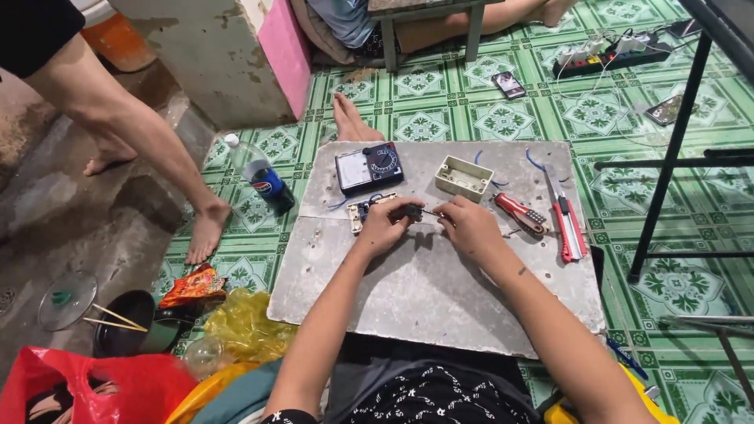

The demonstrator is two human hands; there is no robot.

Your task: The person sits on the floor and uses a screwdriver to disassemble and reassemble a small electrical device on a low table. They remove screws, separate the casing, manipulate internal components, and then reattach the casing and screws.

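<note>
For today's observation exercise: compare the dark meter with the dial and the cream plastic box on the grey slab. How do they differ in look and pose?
The meter is dark blue-black with a white scale face and a round dial; the cream box is one pale colour all over. The meter shows a closed front, while the box lies open side up, hollow. The meter sits to the left, the box to the right. Both are rectangular and rest untouched on the slab, beyond the hands.

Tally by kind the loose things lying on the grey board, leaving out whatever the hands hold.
Multimeter: 1
Beige plastic box: 1
Red-handled pliers: 1
Red utility knife: 1
Switch module with blue wire: 1
Total: 5
</note>
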